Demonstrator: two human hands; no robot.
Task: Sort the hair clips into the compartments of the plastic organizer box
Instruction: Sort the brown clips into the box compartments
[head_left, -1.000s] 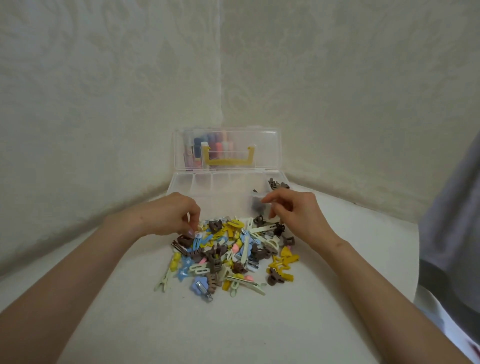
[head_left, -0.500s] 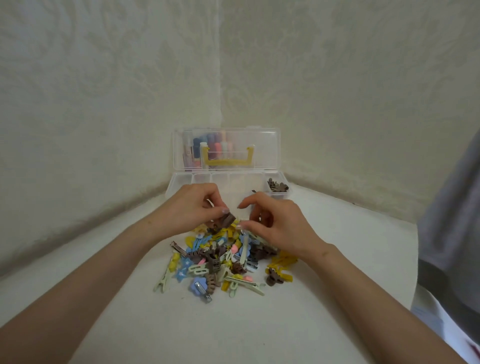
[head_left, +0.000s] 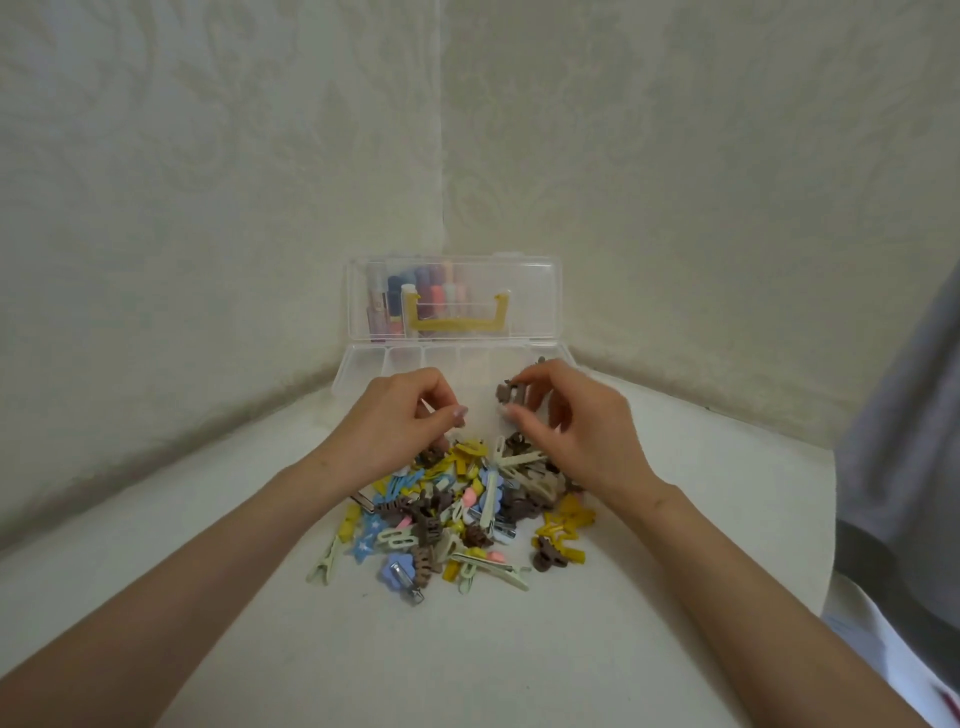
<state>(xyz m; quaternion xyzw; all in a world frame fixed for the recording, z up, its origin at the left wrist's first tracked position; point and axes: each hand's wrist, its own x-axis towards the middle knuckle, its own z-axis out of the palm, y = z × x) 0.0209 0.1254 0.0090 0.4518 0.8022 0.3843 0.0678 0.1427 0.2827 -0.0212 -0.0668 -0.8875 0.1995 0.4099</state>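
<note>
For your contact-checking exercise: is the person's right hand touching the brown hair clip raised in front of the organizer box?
Touching. The head view shows the right hand pinching the brown hair clip between its fingertips.

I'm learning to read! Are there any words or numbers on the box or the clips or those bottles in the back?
No words or numbers can be read here.
Plastic organizer box: clear, with no label showing.
Hair clips: plain colours, no print visible.
Small bottles behind the lid: any labels are too small and blurred to read.
</note>
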